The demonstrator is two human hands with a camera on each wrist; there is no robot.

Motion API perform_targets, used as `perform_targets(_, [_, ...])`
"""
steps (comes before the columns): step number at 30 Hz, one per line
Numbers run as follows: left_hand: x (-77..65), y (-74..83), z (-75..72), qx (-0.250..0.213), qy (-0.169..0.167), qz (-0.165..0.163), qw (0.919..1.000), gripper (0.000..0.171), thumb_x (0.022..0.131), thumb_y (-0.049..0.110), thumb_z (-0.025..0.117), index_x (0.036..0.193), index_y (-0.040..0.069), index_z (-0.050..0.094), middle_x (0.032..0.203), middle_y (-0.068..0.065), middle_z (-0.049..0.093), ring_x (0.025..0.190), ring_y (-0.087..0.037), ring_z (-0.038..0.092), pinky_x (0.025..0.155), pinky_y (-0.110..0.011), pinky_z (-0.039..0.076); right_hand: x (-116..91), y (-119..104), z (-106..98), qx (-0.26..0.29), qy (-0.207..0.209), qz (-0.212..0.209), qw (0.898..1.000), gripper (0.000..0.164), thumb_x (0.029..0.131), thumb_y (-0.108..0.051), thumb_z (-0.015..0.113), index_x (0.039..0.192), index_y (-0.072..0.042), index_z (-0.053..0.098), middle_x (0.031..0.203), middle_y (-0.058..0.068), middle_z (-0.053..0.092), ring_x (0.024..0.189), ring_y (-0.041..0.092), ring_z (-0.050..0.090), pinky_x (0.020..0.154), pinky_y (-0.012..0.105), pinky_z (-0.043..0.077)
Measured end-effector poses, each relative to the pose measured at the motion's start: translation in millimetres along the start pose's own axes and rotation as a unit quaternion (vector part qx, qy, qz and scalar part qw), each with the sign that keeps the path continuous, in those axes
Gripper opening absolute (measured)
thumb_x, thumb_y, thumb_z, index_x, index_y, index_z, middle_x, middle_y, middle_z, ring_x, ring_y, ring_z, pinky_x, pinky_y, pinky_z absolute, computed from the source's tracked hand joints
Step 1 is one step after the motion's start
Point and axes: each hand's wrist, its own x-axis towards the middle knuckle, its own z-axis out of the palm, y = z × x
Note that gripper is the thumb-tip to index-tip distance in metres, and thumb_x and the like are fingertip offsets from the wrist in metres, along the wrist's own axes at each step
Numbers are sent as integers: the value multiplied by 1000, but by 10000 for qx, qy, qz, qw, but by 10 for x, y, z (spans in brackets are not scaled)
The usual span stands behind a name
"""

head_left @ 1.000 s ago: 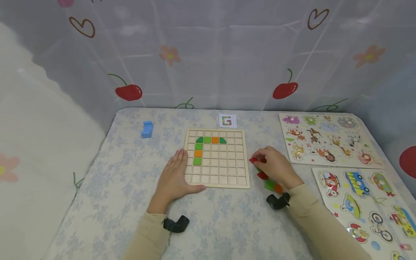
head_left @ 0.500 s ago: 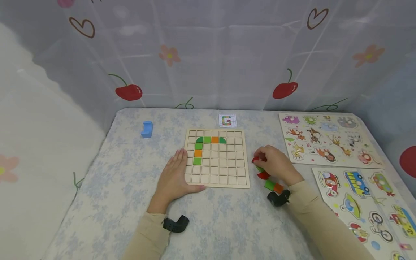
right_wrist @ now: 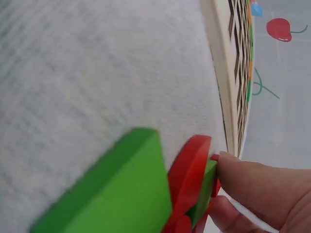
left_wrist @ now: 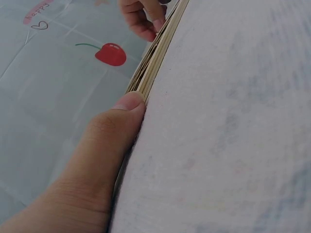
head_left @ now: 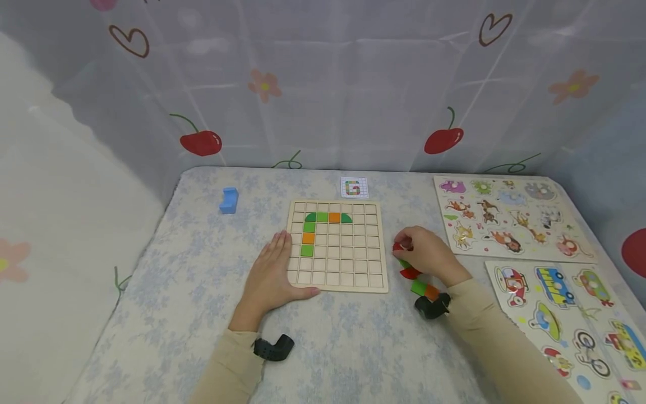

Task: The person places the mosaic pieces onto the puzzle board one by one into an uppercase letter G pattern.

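Shifted slightly away from the grid board (head_left: 347,266): right hand (head_left: 426,255), pinching a red piece (head_left: 397,247), board's right; left hand (head_left: 270,279), thumb spread, at board's left corner.

The left hand (head_left: 270,278) rests against a gridded board (head_left: 348,252) (a small printed card (head_left: 354,187) lies just beyond it); the right hand (head_left: 428,253) pinches a red block (head_left: 397,247).

Sleeves (head_left: 229,359): I'm seeing plain beige cloth.
Wrist cameras (head_left: 275,348): I'm finding both black and bent like elbows.
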Motion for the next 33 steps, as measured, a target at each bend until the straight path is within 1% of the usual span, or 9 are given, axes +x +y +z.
perform_targets(4, [-4, -7, 0, 11, 47, 16, 10000, 141, 62, 95, 55, 159, 4, 9, 168, -9, 7, 157, -23, 6, 127, -44, 14, -5, -1, -9, 265, -263, -241, 9990, 17, 95, -13, 66, 111, -6, 64, 104, 11, 64, 93, 26, 58, 83, 43, 54])
perform_targets(7, [-6, -1, -5, -24, 84, 25, 10000, 140, 62, 94, 57, 159, 4, 10, 168, -10, 8, 156, -24, 7, 127, -45, 15, -19, 13, -14, 341, -341, -258, 9985, 17, 96, -12, 64, 112, -8, 62, 103, 10, 65, 94, 26, 60, 82, 42, 54])
perform_targets(10, [-2, 8, -11, -49, 93, 42, 9999, 140, 62, 92, 58, 159, 3, 10, 168, -11, 9, 156, -25, 7, 127, -45, 15, -26, 23, -25, 374, -284, -239, 9986, 18, 95, -12, 65, 112, -9, 61, 104, 10, 65, 95, 25, 61, 81, 40, 54])
perform_targets(14, [8, 11, -12, 8, 41, 3, 10000, 140, 62, 93, 57, 159, 4, 9, 168, -10, 8, 156, -23, 6, 127, -44, 14, -8, -45, -24, 537, -30, -257, 9982, 16, 96, -13, 65, 111, -10, 60, 106, 13, 65, 82, 23, 58, 68, 33, 51])
perform_targets(17, [6, 9, -19, 31, -4, -44, 10000, 141, 62, 93, 57, 159, 5, 8, 168, -9, 7, 157, -22, 5, 128, -43, 13, 23, -222, 21, 812, 72, -293, 9962, 16, 96, -16, 65, 111, -12, 60, 106, 13, 65, 75, 22, 55, 61, 30, 47])
perform_targets(19, [4, 6, -25, 35, -12, -57, 10000, 141, 62, 93, 57, 159, 5, 8, 168, -9, 7, 157, -22, 5, 128, -43, 13, 51, -385, 88, 978, 39, -347, 9946, 17, 95, -17, 67, 110, -13, 61, 105, 12, 65, 77, 22, 55, 61, 29, 46])
perform_targets(23, [6, -2, -25, 61, -32, -70, 10000, 141, 61, 95, 56, 159, 5, 8, 168, -9, 7, 157, -22, 5, 128, -42, 13, 111, -729, 297, 1232, -98, -511, 9910, 15, 94, -19, 70, 107, -17, 63, 100, 5, 66, 85, 21, 57, 69, 29, 48])
perform_targets(27, [11, -20, -10, 107, -69, -71, 9999, 142, 60, 98, 50, 159, 6, 7, 168, -8, 5, 157, -21, 3, 128, -41, 12, 161, -1034, 532, 1470, -214, -737, 9862, 12, 92, -18, 72, 102, -19, 65, 94, 0, 67, 84, 18, 59, 72, 29, 50])
perform_targets(33, [9, -7, -13, 82, 13, 11, 10000, 140, 62, 97, 50, 159, 5, 10, 168, -8, 8, 156, -22, 6, 128, -43, 13, 189, -1292, 760, 1558, -381, -1152, 9803, 9, 92, -16, 71, 100, -15, 68, 89, -4, 67, 79, 11, 60, 72, 27, 50])
